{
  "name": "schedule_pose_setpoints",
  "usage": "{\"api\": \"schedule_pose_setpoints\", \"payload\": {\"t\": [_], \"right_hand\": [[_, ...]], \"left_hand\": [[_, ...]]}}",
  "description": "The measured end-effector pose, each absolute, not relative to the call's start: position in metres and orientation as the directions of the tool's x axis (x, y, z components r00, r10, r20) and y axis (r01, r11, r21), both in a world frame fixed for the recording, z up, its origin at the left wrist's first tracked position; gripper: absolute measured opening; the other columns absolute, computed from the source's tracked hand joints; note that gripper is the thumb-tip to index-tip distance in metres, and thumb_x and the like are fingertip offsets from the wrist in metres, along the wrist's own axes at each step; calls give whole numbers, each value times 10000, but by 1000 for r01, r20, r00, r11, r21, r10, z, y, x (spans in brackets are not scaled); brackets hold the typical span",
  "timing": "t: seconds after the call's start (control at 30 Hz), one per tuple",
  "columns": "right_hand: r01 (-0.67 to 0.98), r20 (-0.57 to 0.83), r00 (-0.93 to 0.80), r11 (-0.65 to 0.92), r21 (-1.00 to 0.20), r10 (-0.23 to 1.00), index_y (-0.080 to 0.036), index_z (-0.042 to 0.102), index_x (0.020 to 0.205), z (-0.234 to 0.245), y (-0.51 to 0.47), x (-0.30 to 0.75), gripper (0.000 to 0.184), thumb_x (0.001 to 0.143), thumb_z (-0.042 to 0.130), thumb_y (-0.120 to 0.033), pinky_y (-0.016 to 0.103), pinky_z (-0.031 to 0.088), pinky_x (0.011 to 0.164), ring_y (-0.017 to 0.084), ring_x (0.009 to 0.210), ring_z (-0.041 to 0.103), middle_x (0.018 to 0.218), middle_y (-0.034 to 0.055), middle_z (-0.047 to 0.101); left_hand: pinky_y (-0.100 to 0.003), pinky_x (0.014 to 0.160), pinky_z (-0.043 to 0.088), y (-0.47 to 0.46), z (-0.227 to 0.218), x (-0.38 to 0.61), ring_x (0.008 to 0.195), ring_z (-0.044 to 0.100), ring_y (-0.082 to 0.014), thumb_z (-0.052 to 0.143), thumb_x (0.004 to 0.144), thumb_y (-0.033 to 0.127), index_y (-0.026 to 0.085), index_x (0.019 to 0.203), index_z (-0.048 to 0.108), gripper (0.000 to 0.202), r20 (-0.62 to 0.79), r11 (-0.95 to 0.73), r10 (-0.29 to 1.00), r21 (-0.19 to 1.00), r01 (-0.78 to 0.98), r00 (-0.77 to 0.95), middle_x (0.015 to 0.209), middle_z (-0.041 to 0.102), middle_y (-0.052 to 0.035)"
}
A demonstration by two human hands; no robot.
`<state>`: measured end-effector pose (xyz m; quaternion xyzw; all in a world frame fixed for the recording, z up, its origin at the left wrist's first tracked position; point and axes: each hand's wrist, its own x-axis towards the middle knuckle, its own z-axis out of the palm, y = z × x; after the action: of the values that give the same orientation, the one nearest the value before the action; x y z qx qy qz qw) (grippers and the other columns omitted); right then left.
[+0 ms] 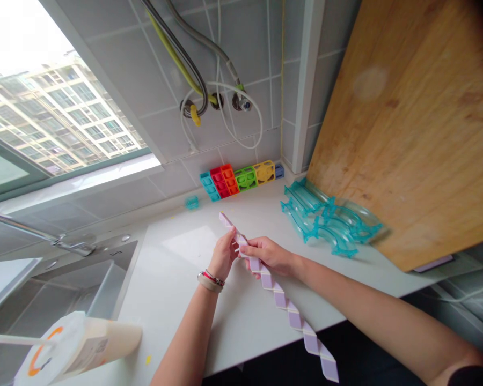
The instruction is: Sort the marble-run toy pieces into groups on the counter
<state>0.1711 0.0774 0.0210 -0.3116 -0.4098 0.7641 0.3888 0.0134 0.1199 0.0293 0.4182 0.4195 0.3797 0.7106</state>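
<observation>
The strip [280,299] slants above the counter [169,273], its near end past the edge. It looks light and smooth, probably stiff between turning joints, best held by neighbouring segments: the right hand [271,254] grips there, the left hand [222,255] just beyond.

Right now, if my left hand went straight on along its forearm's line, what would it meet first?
Past the lilac strip it holds, your left hand would probably meet the row of coloured blocks first, though its height over the counter is unclear.
</observation>
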Motion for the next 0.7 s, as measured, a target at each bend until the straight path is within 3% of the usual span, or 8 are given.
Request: {"api": "schedule_pose_setpoints", "payload": {"t": [0.3,0.7], "right_hand": [[-336,-149,-521,-363,-869,840,-154,629,871,20,77,171,444,817,753,-578,232,509,439,115,487,553,647,12,659],[-309,-161,-524,-363,-879,836,-143,653,926,23,77,172,481,812,737,-603,234,502,441,118,484,558,637,10,659]], "left_hand": [[-243,452,392,121,26,12,486,586,-132,655,792,693,166,771,625,529,-343,426,859,890,-160,381,606,612,-5],[-245,471,385,120,24,10,471,552,-130,622,807,713,193,632,573,550,-352,445,828,886,-129,436,500,525,22]]}}
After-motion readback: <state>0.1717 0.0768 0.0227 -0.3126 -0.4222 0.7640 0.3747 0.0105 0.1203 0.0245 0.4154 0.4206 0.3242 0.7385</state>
